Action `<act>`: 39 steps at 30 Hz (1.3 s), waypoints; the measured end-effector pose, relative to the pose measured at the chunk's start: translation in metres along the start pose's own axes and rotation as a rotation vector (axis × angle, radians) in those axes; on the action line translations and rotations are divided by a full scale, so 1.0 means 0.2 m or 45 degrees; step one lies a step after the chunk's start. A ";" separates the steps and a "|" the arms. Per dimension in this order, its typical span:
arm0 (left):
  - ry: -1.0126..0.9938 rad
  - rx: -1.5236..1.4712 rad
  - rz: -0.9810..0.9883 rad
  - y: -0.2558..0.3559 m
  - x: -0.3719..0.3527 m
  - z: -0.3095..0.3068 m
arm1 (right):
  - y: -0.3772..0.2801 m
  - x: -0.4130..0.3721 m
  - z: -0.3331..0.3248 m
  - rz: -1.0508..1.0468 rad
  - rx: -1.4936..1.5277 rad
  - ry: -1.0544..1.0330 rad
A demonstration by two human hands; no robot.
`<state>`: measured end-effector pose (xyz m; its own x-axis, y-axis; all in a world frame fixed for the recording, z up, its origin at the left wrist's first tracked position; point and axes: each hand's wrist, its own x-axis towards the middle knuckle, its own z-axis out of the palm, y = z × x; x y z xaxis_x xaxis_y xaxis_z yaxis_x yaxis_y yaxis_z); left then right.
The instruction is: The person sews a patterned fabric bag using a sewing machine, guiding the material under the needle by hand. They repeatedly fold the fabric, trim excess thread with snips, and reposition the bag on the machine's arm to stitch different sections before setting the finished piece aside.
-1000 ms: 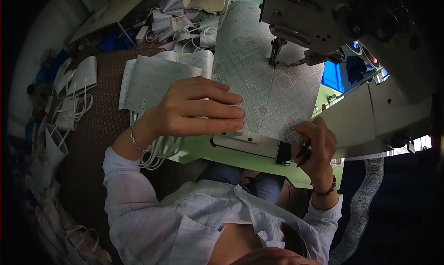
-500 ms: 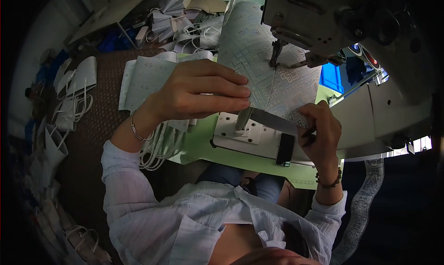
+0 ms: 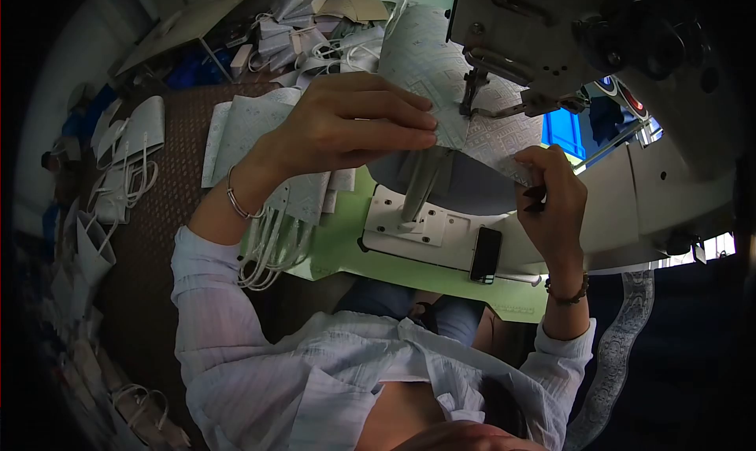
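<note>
A silver-grey sheet of patterned material curves over the post of a sewing machine, its near edge lifted and a dark grey underside showing. The presser foot stands on it, at the line of a seam. My left hand has its fingers held straight together at the sheet's left near edge, thumb hidden behind. At the right corner, my right hand pinches the sheet between thumb and finger. A small black pointed tool sits inside the curled fingers of that hand.
Below the post, a phone lies on the machine's base above a green table. Patterned pieces with white cord handles lie at my left, near more corded white pieces. Behind is a heap of bag-like pieces.
The sheet has fed away from me under the foot, its near edge now closer to the needle. Both hands moved slightly, the left one forward and the right one rightward and forward.
</note>
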<state>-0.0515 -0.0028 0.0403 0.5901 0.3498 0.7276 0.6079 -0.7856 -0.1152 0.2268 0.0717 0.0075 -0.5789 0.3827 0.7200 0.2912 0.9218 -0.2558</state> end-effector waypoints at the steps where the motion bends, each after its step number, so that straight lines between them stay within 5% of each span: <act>1: -0.011 -0.013 -0.001 -0.01 0.00 0.00 | 0.01 0.01 0.00 -0.004 0.025 0.009; 39: -0.028 -0.133 -0.251 -0.14 -0.01 0.07 | 0.14 0.07 0.09 0.102 -0.034 -0.017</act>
<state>-0.0628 0.0258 0.0334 0.4772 0.5120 0.7142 0.6551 -0.7490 0.0992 0.2138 0.1047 -0.0006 -0.5631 0.4563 0.6890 0.3575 0.8862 -0.2947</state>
